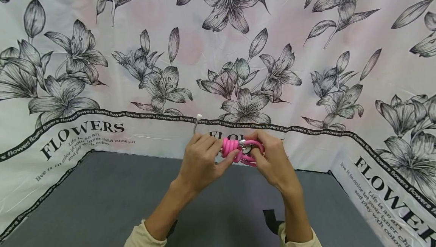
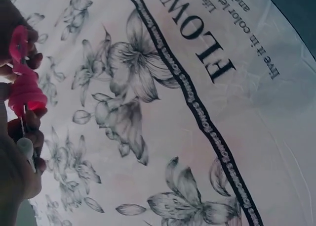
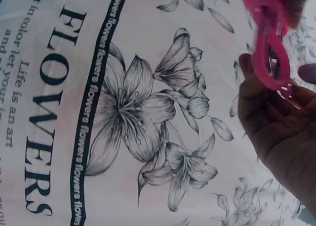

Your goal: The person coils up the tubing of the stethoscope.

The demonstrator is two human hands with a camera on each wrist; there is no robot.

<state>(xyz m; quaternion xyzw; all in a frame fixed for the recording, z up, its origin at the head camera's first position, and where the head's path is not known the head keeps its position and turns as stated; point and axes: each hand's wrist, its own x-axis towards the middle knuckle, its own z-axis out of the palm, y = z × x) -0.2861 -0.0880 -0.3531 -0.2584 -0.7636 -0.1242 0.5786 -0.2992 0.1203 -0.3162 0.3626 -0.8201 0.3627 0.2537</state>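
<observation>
A pink cord (image 1: 230, 148), wound into tight coils with a loop at its right end, is held up between both hands. My left hand (image 1: 201, 160) grips the coiled part, its thumb across the front. My right hand (image 1: 274, 160) pinches the loop at the right, fingers above and thumb below. Shiny metal shows inside the loop. A thin stem with a white tip (image 1: 199, 117) sticks up behind my left fingers; the left wrist view also shows this white tip (image 2: 24, 148) beside the coils. In the right wrist view the pink loop (image 3: 280, 70) meets my right fingertips.
A dark grey tabletop (image 1: 136, 194) lies beneath the hands. White flower-printed cloth (image 1: 190, 88) with a black lettered band hangs behind and along both sides. A black strap (image 1: 270, 218) is near the right sleeve.
</observation>
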